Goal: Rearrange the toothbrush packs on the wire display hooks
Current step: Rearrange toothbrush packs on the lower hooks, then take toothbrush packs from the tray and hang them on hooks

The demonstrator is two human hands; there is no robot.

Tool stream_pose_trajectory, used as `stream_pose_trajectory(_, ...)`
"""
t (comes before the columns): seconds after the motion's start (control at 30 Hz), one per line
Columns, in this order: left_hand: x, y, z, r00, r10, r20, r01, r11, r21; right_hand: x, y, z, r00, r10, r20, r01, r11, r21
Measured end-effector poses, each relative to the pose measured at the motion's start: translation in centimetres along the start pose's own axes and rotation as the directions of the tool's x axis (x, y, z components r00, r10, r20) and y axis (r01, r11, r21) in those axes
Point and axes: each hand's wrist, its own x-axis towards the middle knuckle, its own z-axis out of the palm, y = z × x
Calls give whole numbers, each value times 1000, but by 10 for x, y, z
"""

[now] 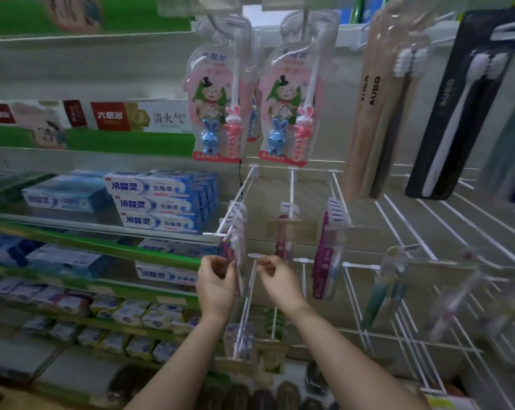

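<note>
The head view shows us standing before a shop wall of white wire hooks (291, 187) with shelves at the left. Our left hand (216, 276) has its fingers curled and pinches the front edge of the toothbrush packs (237, 247) that hang in a tight row on the left hook of the middle row; the packs are purple and clear, and their small header labels are too blurred to read. Our right hand (275, 276) is just beside it, its fingertips pressed together on the white tip of a wire hook (254, 256); we cannot tell if it also holds a pack. More purple packs (328, 250) hang on a hook further right, and a single pack (288, 229) hangs between. Above them two pink children's packs (217, 108) with rabbit figures carry the word "GANER" at the bottom. At the right, the tall beige packs (368, 113) and the black pack (457, 113) read "AUBO". On the left shelf the blue-white toothpaste boxes (155, 202) read "冷酸灵 抗敏感", and a box on the shelf above (140, 116) reads "清火气".
</note>
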Motion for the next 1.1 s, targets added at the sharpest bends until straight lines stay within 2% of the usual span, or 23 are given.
stream_pose_trajectory(0.13, -11, 17, 17, 998, 32, 55, -30, 999, -32, -11, -2, -28, 1000, -2, 18, 1, 999, 40)
stream_pose_trajectory(0.27, -31, 31, 45, 975, 43, 217, -24, 996, -88, -24, 2, -57, 1000, -4, 10, 4, 998, 56)
stream_pose_trajectory(0.5, -86, 52, 94, 930, 50, 363, -6, 992, -123, -59, 38, -108, 984, 77, -161, -71, 996, 44)
stream_pose_trajectory(0.63, -122, 68, 118, 891, 82, 446, -13, 988, -156, -86, 63, -140, 936, 133, -325, -133, 991, 24)
stream_pose_trajectory(0.73, -152, 82, 136, 849, 52, 526, 27, 989, -142, -106, 82, -169, 926, 166, -339, -154, 986, 64)
stream_pose_trajectory(0.8, -176, 89, 148, 816, 22, 578, 71, 988, -138, -123, 97, -191, 917, 173, -361, -173, 984, 31)
stream_pose_trajectory(0.87, -198, 94, 159, 784, 31, 620, 59, 990, -125, -137, 114, -211, 905, 189, -381, -192, 981, 30)
stream_pose_trajectory(1.0, -246, 99, 182, 694, 19, 720, 103, 987, -125, -171, 146, -247, 888, 231, -398, -229, 972, 52)
stream_pose_trajectory(1.1, -281, 99, 200, 626, -10, 779, 132, 987, -93, -199, 174, -269, 849, 312, -426, -274, 950, 151)
